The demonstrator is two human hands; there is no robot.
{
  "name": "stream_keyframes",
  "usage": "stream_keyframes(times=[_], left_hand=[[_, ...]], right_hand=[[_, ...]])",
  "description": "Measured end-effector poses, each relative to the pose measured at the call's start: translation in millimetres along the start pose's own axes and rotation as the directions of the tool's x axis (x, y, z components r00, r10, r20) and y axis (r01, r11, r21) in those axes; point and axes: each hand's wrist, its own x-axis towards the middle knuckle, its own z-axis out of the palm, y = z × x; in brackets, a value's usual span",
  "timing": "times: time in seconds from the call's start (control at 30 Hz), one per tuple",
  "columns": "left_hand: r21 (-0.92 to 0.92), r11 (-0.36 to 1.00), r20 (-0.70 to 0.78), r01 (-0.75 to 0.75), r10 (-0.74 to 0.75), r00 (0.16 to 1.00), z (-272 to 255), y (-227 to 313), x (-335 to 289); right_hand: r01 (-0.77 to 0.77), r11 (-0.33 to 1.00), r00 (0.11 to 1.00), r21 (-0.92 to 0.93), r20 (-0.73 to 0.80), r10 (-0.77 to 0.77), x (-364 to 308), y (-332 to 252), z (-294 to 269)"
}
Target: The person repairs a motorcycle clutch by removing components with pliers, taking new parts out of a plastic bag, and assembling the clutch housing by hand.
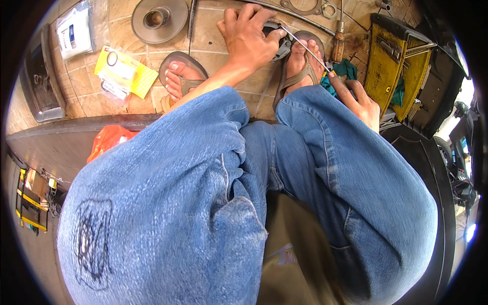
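Observation:
My left hand (249, 40) is closed on a small dark metal part (282, 49) on the tiled floor, just in front of my right foot. The thumb and fingers press its upper side, and the palm hides some of it. In my right hand (360, 104) is a screwdriver (307, 50) with a long thin shaft. Its shaft slants up and left across my right foot, and the tip meets the metal part close to my left thumb. Most of the screwdriver's handle is covered by my fingers.
A yellow metal toolbox (381, 71) stands at the right beside a teal cloth (345, 69). Nearby lies a wooden-handled tool (338, 48). At the left are a round grey disc with a hub (175, 30), a yellow packet (147, 81), a white packet (73, 35) and a black tray (35, 84).

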Motion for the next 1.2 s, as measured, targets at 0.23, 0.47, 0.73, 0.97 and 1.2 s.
stream_keyframes(times=[0.23, 0.47, 0.73, 0.97, 1.2], left_hand=[[-0.003, 0.998, -0.092, -0.063, 0.063, 0.994, 10.5, -9.7, -1.1], [-0.017, 0.995, -0.02, -0.096, 0.096, 0.995, -4.6, -2.5, 2.4], [0.057, 0.991, -0.078, -0.122, 0.126, 0.989, 12.5, -12.9, -0.4], [0.072, 0.997, -0.007, -0.019, 0.019, 1.0, 2.1, -9.6, 6.0], [0.062, 0.997, -0.034, -0.042, 0.044, 0.998, 3.1, -16.8, 2.1]], right_hand=[[-0.146, 0.929, 0.989, 0.34, 0.065, 0.132, 5.8, 3.7, 6.2], [-0.255, 0.759, 0.967, 0.599, 0.133, 0.219, 13.9, 0.3, 3.7], [-0.518, 0.606, 0.852, 0.604, 0.427, 0.303, 64.3, -27.7, -85.6], [-0.019, 0.963, 0.946, 0.268, 0.316, -0.069, 79.0, -26.9, -100.5], [-0.199, 0.906, 0.959, 0.373, 0.263, 0.103, 35.1, -23.2, -83.1]])
